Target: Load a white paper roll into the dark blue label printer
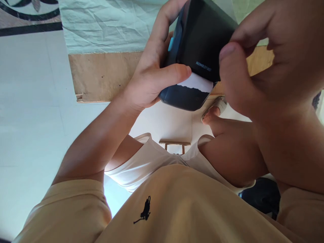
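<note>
Pale floor tiles and a crumpled white sheet lay beyond as the left hand (149,79) clasped a small dark-blue plastic label printer (199,40), a white paper label (196,82) already protruding yet untorn, while the right hand (263,64) hovered empty, fingers loosely curled, beside it.

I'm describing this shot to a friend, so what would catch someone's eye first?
A dark label printer at top centre, held in the left hand, with a white label poking out of its slot. The right hand looms large and close at the upper right, thumb beside the printer. Below, a tan shirt fills the bottom.
</note>
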`<state>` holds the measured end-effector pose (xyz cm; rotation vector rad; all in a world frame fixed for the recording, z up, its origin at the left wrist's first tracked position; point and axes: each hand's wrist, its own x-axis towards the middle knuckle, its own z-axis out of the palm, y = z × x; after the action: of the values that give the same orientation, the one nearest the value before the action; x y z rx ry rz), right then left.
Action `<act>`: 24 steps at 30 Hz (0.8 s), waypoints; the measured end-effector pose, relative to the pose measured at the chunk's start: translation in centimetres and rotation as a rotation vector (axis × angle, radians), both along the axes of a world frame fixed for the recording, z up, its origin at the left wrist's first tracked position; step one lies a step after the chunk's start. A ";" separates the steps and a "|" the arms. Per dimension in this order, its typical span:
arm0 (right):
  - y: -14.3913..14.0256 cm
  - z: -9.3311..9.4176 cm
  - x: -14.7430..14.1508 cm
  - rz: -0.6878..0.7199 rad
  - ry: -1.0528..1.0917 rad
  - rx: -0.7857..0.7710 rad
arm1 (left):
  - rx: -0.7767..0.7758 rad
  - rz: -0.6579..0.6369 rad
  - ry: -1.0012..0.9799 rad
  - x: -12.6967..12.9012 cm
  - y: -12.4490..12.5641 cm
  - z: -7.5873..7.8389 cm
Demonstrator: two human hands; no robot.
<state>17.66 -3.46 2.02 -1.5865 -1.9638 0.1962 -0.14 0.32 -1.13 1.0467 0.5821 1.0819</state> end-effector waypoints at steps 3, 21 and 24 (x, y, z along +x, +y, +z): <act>0.5 0.3 -0.4 0.005 -0.035 -0.018 | 0.174 -0.031 0.034 0.0 -0.1 -0.1; 1.9 0.6 -0.8 0.279 -0.393 0.084 | 0.118 0.073 0.045 0.4 -0.3 0.1; 2.1 0.6 -0.9 0.291 -0.401 0.070 | 0.111 0.033 0.040 0.5 -0.3 0.3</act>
<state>16.79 -1.38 2.61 -1.3671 -2.4789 -0.0841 0.34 0.02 -0.79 1.1610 0.5779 1.1345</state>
